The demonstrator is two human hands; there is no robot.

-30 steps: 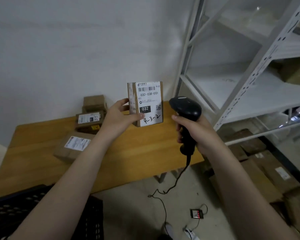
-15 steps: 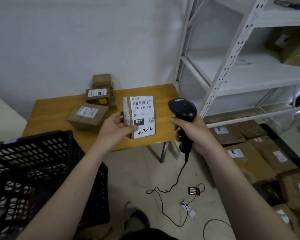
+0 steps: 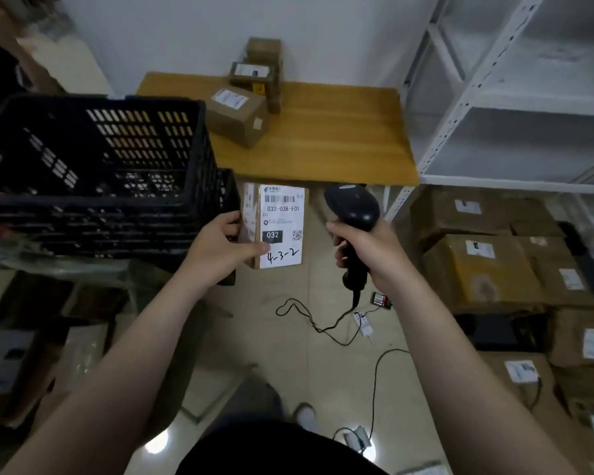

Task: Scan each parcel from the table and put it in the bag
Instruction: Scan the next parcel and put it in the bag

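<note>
White rack (image 3: 528,145) on my R is just bounding the spot, w/ brown boxes (image 3: 480,269) piling on the floor under it. Black crate (image 3: 144,132) is sitting to my L, close enough for a short reach. I'm not making out a bag in view, so I can't tell if the crate is standing in for it. Tabletop (image 3: 340,132) is lying ahead and carrying the parcels left to do: one box (image 3: 235,114) near the crate and a small stack (image 3: 258,73) at the back by the wall.

The parcel (image 3: 282,228) I'm working on is hanging in the air over the floor, just off the tabletop's near edge and right beside the crate's corner. I'm holding it upright, long axis running top to bottom. The label is facing me w/ the barcode at the top and "4-3-2" at the bottom, prob. so the code is staying readable.

Scanner (image 3: 352,207) is standing just R of it, not touching. Its head is pointing up and away and its handle down, so it isn't aiming at the label.

L hand (image 3: 220,248) is pinching the parcel's L edge, thumb on the label. R hand (image 3: 367,248) is wrapping round the scanner's handle.
</note>
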